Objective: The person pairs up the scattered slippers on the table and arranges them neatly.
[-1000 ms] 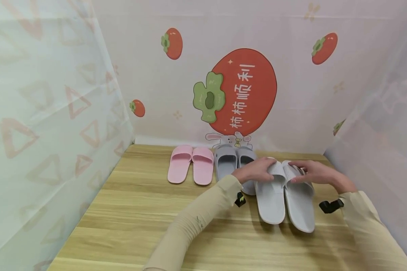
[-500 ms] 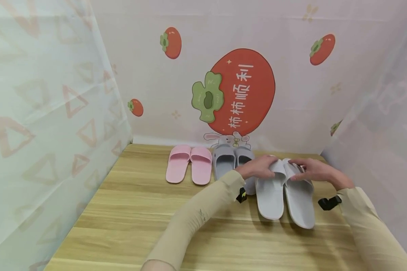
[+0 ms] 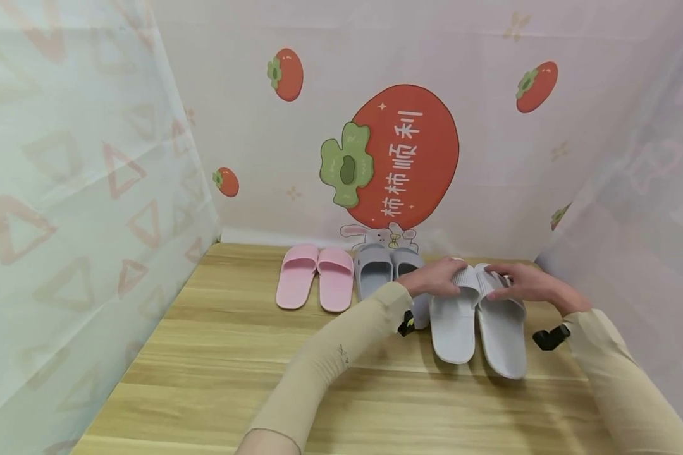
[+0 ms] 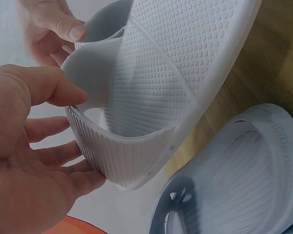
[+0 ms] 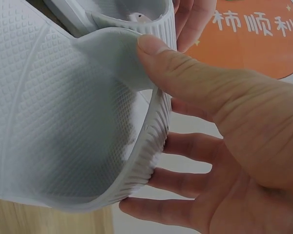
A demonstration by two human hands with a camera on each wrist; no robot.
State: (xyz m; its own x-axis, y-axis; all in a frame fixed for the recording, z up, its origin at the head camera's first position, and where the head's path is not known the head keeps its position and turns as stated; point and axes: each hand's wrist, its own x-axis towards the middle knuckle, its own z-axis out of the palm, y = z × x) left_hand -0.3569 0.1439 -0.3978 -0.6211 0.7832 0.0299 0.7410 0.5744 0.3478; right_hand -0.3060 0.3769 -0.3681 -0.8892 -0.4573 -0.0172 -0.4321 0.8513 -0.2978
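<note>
In the head view a pair of light grey slippers with ribbed straps is held at the right of the wooden surface, toe ends toward the back wall. My left hand [image 3: 437, 278] pinches the strap of the left light grey slipper [image 3: 454, 332], thumb inside the opening and fingers outside, as the left wrist view shows. My right hand [image 3: 526, 282] grips the strap of the right light grey slipper [image 3: 503, 341] the same way, its thumb [image 5: 154, 46] at the strap's inner edge. The two slippers touch near their straps. Shadows fall on the wood below their heels.
A darker blue-grey pair of slippers [image 3: 374, 276] stands just left, its right one partly hidden behind my left hand and sleeve. Farther left is a pink pair [image 3: 297, 285]. A printed back wall [image 3: 262, 139] and side walls enclose the wooden surface [image 3: 233, 379].
Both hands have carried the light grey slippers slightly toward the back wall, keeping the same grip. The pink and blue-grey pairs have not moved.
</note>
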